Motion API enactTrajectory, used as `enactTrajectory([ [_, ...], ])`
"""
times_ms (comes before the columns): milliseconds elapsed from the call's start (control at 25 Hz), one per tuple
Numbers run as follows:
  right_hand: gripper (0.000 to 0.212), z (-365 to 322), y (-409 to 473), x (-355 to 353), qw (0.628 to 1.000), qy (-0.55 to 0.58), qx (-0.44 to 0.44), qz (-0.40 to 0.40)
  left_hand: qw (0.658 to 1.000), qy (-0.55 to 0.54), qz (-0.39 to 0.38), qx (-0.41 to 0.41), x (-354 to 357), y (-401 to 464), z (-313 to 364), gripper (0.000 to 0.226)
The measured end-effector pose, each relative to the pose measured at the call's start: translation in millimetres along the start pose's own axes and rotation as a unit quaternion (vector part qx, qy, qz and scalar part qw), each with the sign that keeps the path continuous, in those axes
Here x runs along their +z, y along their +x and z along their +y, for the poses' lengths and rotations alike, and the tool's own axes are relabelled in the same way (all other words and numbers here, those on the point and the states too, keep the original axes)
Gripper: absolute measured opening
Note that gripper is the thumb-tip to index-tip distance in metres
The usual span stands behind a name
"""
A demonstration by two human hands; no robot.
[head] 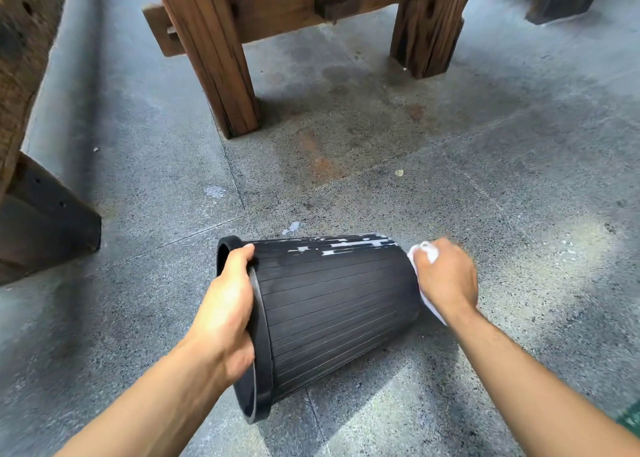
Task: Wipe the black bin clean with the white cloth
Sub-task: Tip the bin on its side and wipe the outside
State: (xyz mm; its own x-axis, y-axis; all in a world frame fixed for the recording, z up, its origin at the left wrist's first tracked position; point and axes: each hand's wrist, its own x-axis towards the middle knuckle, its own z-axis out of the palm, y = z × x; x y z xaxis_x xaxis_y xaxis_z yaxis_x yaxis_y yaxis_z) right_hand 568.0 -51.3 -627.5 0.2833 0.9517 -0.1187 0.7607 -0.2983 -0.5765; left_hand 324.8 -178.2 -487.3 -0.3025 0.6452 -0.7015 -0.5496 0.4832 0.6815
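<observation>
The left hand is clamped over the thick rolled rim of the black bin, fingers curled inside the mouth and thumb across the top edge, holding it tipped on its side. The right hand is closed around the bunched white cloth and presses it against the bin's base end, so the bin is pinched between the two hands. It lies low over the speckled concrete floor, mouth to the person's left, base to the right; whether its lower side touches the floor I can't quite tell.

It looks like thin ribbed plastic, light enough to turn with one hand, fairly stiff at the rim but likely to flex along the wall if pressed hard. The rim is the sensible place to hold: it gives the fingers a lip to hook. The ribs will catch the cloth and hide dirt in the grooves. Pale smears streak the upper far side, so there seems to be wiping left to do there.

Around it there is plenty of bare floor to roll or swing the bin. The heavy wooden table legs stand well apart ahead, and a dark timber block sits off to the left, neither crowding the work.
</observation>
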Motion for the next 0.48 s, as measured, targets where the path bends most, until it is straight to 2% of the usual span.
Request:
enactTrajectory([
  [120, 0.022, 16, -14, 2, 0.995, 0.066, 0.081, -0.004, 0.999, -0.034, -0.026, 0.010, -9, 1, 8, 0.032],
  [200, 0.023, 11, -14, -10, 0.991, 0.108, 0.069, 0.041, 0.999, -0.043, -0.030, 0.008, -14, 4, 9, 0.035],
  [280, 0.022, -12, -17, -27, 0.985, 0.156, 0.011, 0.074, 0.999, -0.036, -0.028, -0.001, -13, 3, 8, 0.040],
  [360, 0.011, -47, -37, -42, 0.980, 0.180, -0.073, 0.053, 0.999, -0.030, -0.020, -0.015, -8, 3, 6, 0.047],
  [440, 0.008, -79, -76, -45, 0.963, 0.169, -0.208, 0.015, 1.000, -0.022, -0.006, -0.016, -1, 3, 4, 0.053],
  [480, 0.010, -90, -98, -41, 0.943, 0.168, -0.287, 0.001, 1.000, -0.019, -0.005, -0.016, 2, 4, 3, 0.056],
])
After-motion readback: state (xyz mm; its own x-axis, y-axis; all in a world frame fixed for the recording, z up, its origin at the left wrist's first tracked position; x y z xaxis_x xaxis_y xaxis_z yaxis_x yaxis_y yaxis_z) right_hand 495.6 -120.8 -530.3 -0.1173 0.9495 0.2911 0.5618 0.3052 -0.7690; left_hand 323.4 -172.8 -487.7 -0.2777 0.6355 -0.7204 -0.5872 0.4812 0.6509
